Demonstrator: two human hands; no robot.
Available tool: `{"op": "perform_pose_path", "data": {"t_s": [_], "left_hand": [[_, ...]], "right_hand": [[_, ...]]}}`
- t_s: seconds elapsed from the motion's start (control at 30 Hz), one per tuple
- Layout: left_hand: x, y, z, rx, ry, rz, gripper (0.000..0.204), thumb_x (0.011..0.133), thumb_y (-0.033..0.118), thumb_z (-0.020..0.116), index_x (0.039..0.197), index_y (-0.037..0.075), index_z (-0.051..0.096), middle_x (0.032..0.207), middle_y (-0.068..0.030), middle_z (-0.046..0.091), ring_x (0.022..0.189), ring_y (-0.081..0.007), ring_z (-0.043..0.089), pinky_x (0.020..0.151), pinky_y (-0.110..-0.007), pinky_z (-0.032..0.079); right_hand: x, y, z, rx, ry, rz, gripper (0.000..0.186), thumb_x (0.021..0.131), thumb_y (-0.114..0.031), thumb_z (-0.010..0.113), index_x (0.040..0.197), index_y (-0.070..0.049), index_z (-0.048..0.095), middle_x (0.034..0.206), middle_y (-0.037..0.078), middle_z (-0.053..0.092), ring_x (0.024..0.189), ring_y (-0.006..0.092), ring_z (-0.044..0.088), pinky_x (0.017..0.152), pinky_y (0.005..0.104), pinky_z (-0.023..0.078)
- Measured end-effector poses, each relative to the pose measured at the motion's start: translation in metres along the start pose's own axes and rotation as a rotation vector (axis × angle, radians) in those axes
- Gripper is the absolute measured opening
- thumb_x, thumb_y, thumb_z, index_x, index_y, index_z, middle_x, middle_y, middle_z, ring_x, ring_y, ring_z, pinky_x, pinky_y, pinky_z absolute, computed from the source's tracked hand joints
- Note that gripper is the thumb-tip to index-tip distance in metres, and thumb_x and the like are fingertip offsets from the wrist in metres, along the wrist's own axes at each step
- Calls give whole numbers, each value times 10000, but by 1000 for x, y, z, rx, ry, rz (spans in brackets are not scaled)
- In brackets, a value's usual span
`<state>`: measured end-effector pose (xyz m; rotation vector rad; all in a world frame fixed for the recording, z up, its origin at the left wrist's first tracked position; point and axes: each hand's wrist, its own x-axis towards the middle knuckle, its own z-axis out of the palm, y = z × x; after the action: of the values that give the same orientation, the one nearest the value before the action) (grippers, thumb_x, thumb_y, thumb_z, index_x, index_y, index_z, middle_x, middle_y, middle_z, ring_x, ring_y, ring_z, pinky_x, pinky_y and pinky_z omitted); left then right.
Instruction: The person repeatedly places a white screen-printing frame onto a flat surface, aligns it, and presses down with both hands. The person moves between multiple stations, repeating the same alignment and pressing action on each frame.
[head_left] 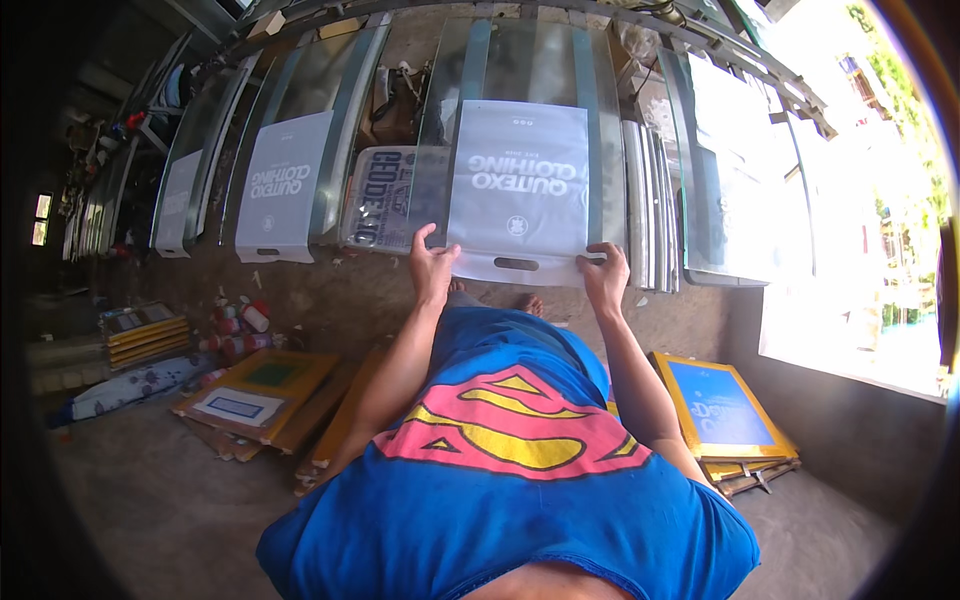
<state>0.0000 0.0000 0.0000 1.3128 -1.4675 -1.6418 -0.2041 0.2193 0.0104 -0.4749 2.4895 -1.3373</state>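
Note:
A frosted white plastic bag (522, 160) with white print and a cut-out handle slot lies on a glass panel (432, 170) in front of me. Its slotted edge hangs a little past the near end of the glass. At the bag's near left corner is my left hand (433, 272), the thumb on the plastic and the index finger bent outward. The opposite near corner is pinched between the thumb and fingers of my right hand (606, 278). Both forearms reach forward, and the bag looks smooth between the hands.
More printed bags, one in the left row (283, 185), lie on glass panels. A clear-wrapped pack (382, 198) sits left of my glass. To the right are stacked metal bars (652, 210) and another glass panel (735, 225). Wooden-framed screens (722, 405) lean behind on both sides.

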Motion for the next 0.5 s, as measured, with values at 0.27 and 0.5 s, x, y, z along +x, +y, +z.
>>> {"op": "perform_pose_path", "data": {"t_s": [0.27, 0.5], "left_hand": [[2, -5, -3, -50, -18, -10, 605, 884, -105, 688, 1429, 25, 458, 885, -136, 723, 798, -178, 700, 758, -306, 539], [-2, -6, 1, -75, -27, -1, 578, 923, -55, 671, 1443, 62, 447, 863, -118, 713, 667, -159, 650, 499, -318, 494]], "right_hand": [[-4, -5, 2, -58, 43, -58, 279, 759, -74, 809, 1011, 15, 728, 1014, 167, 673, 825, 282, 733, 810, 389, 562], [-2, -10, 0, -70, 52, -43, 272, 751, -98, 816, 992, 1, 737, 1006, 170, 677, 856, 302, 721, 836, 400, 557]]}}
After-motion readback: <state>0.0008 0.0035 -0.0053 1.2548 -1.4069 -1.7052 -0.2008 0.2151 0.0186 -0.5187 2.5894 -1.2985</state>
